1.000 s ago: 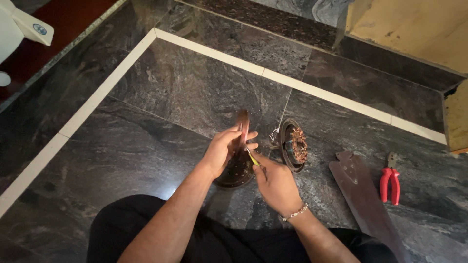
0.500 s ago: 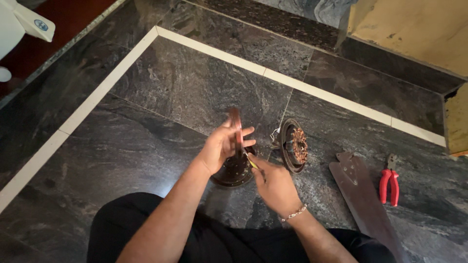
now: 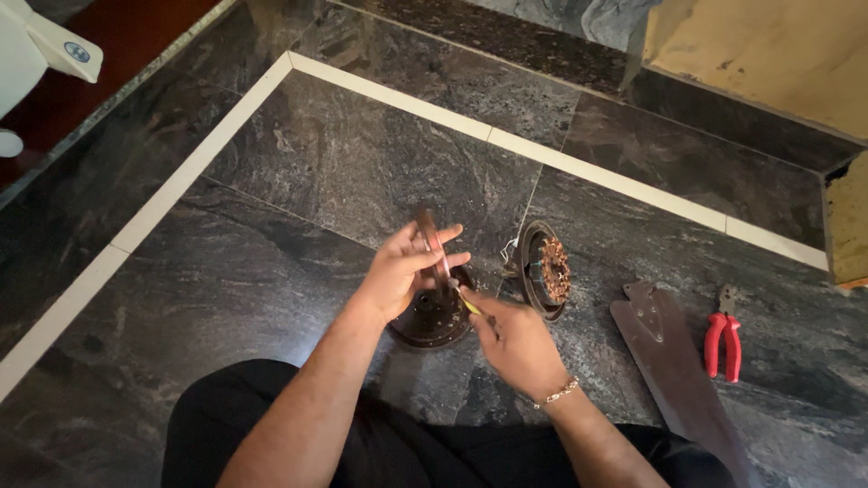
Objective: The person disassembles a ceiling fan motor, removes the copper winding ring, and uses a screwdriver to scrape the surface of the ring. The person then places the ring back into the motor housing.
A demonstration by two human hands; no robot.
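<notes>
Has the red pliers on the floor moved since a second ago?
No. The pliers lie in the same spot right of the fan blade; the slight shift in frame comes from the head camera.

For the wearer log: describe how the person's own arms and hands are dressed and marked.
Both forearms are bare, with no sleeves in view. The left hand wears no glove, and no ring or band shows on it. The right hand is also ungloved, and a thin beaded metal bracelet circles its wrist. No watch, tape or cables show.
</notes>
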